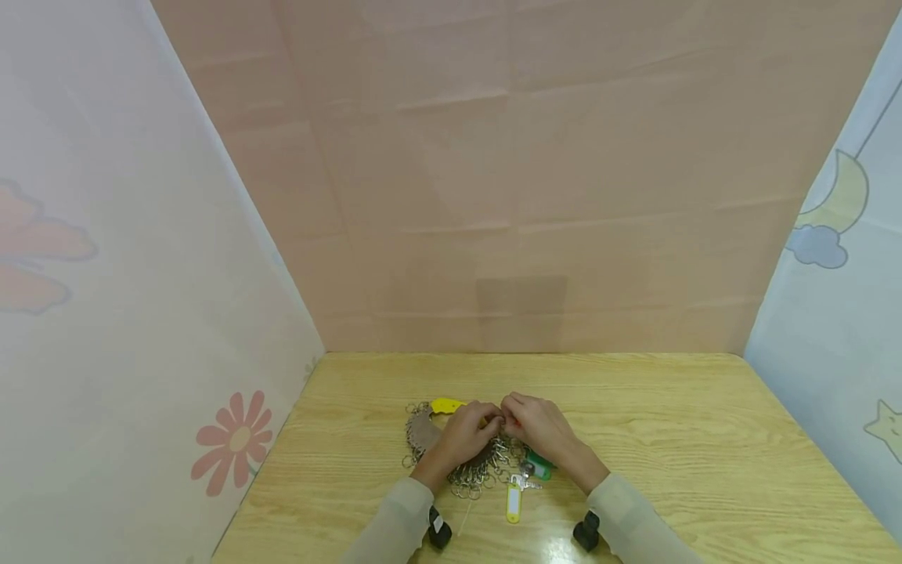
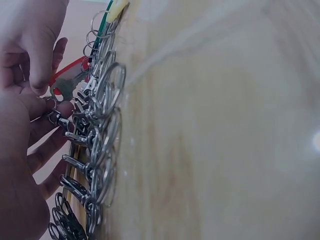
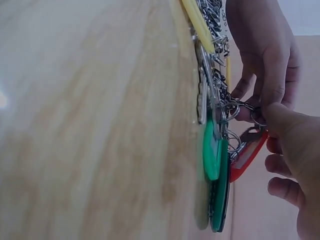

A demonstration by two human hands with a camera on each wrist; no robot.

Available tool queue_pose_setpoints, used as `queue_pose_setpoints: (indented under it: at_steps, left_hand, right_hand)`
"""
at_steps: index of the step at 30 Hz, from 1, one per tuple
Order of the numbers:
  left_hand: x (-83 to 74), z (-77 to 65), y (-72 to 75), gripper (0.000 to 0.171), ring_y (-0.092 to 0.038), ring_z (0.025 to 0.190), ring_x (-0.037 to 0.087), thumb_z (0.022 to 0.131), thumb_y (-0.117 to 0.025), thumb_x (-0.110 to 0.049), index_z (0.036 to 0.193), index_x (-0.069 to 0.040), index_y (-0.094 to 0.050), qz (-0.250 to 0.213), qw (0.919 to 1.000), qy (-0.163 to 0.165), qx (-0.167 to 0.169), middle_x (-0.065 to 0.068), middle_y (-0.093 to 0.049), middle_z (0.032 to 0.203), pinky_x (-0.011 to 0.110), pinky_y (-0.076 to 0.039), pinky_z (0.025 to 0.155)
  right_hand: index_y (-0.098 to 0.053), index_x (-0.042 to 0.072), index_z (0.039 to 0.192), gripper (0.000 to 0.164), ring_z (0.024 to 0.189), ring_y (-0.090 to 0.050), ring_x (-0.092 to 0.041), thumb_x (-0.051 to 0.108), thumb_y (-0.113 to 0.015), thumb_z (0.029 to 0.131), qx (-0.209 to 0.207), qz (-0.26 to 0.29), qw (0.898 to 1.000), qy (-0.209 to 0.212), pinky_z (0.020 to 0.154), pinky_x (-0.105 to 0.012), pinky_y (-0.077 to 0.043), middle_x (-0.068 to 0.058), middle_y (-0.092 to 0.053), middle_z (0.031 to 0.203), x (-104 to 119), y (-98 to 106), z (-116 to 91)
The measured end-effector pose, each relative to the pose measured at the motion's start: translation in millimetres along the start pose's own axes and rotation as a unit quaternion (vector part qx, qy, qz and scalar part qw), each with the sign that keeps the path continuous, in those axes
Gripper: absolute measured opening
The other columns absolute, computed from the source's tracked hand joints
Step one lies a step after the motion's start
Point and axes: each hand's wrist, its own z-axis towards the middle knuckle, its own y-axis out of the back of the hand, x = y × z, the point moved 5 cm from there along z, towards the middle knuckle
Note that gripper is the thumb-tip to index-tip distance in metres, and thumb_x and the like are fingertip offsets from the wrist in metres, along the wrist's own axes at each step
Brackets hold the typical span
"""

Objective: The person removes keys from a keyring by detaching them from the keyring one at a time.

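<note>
A grey-brown curved key holder point(image 1: 424, 431), edged with several metal snap hooks and split rings, lies on the table. Over its right part, my left hand point(image 1: 465, 432) pinches a small snap hook point(image 2: 59, 120) between thumb and fingers. Fingertips of my right hand point(image 1: 544, 429) meet it there, pinching a split ring point(image 3: 258, 118) that carries a key point(image 2: 67, 86) and a red key tag point(image 3: 246, 161). In the right wrist view, ring and hook come together between both hands. The fingers partly cover the spot where they meet.
A yellow tag point(image 1: 514, 503) with keys point(image 1: 524, 481) and a green tag point(image 1: 539, 468) lie just below the right hand. The holder's yellow part point(image 1: 446, 405) is at its far side. A thin pale stick point(image 1: 465, 518) lies nearer. Fabric walls point(image 1: 451, 235) enclose the wooden table point(image 1: 669, 446).
</note>
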Motion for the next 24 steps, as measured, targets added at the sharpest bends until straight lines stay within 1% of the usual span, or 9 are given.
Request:
queue_pose_setpoints:
  at_steps: [3, 5, 7, 10, 12, 15, 20, 24]
  left_hand:
    - [1.9, 0.5, -0.6, 0.018, -0.054, 0.083, 0.003, 0.110, -0.062, -0.024, 0.111, -0.019, -0.079, -0.003, 0.9999, 0.012, 0.000, -0.006, -0.077, 0.103, 0.022, -0.044, 0.075]
    - [3.9, 0.7, -1.3, 0.018, -0.056, 0.085, 0.003, 0.109, -0.063, -0.025, 0.112, -0.019, -0.079, -0.006, 0.9998, 0.021, -0.001, -0.006, -0.078, 0.105, 0.022, -0.044, 0.076]
    - [5.8, 0.5, -2.0, 0.018, -0.056, 0.087, 0.003, 0.109, -0.063, -0.026, 0.113, -0.019, -0.078, -0.010, 0.9994, 0.032, 0.000, -0.006, -0.077, 0.105, 0.023, -0.045, 0.077]
    - [7.6, -0.1, -2.8, 0.018, -0.056, 0.088, 0.002, 0.110, -0.062, -0.028, 0.113, -0.020, -0.078, -0.016, 0.9988, 0.045, 0.002, -0.007, -0.076, 0.105, 0.023, -0.046, 0.078]
    - [8.0, -0.5, -3.0, 0.018, -0.056, 0.087, 0.001, 0.110, -0.062, -0.028, 0.113, -0.021, -0.078, -0.018, 0.9985, 0.051, 0.004, -0.008, -0.076, 0.105, 0.022, -0.046, 0.077]
    - [8.4, -0.2, -3.3, 0.017, -0.054, 0.085, 0.000, 0.110, -0.062, -0.028, 0.112, -0.021, -0.078, -0.017, 0.9986, 0.051, 0.004, -0.008, -0.075, 0.104, 0.022, -0.046, 0.075]
    - [8.3, 0.0, -2.5, 0.017, -0.055, 0.085, 0.000, 0.109, -0.063, -0.028, 0.112, -0.021, -0.078, -0.017, 0.9986, 0.050, 0.002, -0.008, -0.075, 0.103, 0.022, -0.046, 0.075]
    - [8.4, 0.2, -1.1, 0.019, -0.057, 0.088, 0.002, 0.110, -0.061, -0.028, 0.113, -0.020, -0.078, -0.020, 0.9983, 0.054, 0.003, -0.007, -0.075, 0.106, 0.024, -0.048, 0.077]
  right_hand:
    - [-0.065, 0.017, 0.090, 0.025, 0.061, -0.038, 0.004, 0.005, -0.087, 0.082, 0.011, -0.007, 1.000, -0.007, 0.052, -0.012, -0.034, 0.010, -0.059, 0.080, -0.1, -0.1, 0.0]
    - [-0.067, 0.016, 0.093, 0.023, 0.061, -0.040, 0.004, 0.006, -0.085, 0.085, 0.022, -0.005, 1.000, -0.023, 0.053, -0.013, -0.035, 0.009, -0.060, 0.082, -0.4, -0.4, -0.2]
    - [-0.067, 0.016, 0.096, 0.018, 0.061, -0.041, 0.004, 0.009, -0.082, 0.089, 0.036, 0.007, 0.998, -0.051, 0.052, -0.015, -0.036, 0.009, -0.061, 0.083, -1.4, -1.4, -1.0]
    - [-0.069, 0.017, 0.099, 0.012, 0.062, -0.043, 0.004, 0.014, -0.080, 0.094, 0.059, 0.031, 0.992, -0.104, 0.053, -0.017, -0.038, 0.009, -0.063, 0.085, -3.7, -3.6, -3.0]
    - [-0.070, 0.018, 0.099, 0.010, 0.063, -0.045, 0.003, 0.017, -0.079, 0.096, 0.073, 0.043, 0.987, -0.134, 0.055, -0.018, -0.041, 0.009, -0.064, 0.087, -5.4, -5.3, -4.8]
    - [-0.071, 0.020, 0.099, 0.008, 0.066, -0.049, 0.002, 0.020, -0.079, 0.096, 0.089, 0.052, 0.981, -0.164, 0.058, -0.020, -0.044, 0.010, -0.066, 0.088, -7.7, -7.0, -6.1]
    - [-0.072, 0.021, 0.098, 0.006, 0.066, -0.048, 0.002, 0.019, -0.077, 0.098, 0.098, 0.072, 0.975, -0.187, 0.058, -0.021, -0.043, 0.011, -0.066, 0.086, -9.7, -6.2, -5.4]
    - [-0.072, 0.019, 0.097, 0.005, 0.066, -0.048, 0.004, 0.021, -0.076, 0.099, 0.101, 0.071, 0.975, -0.185, 0.058, -0.020, -0.042, 0.011, -0.067, 0.086, -10.5, -5.5, -4.2]
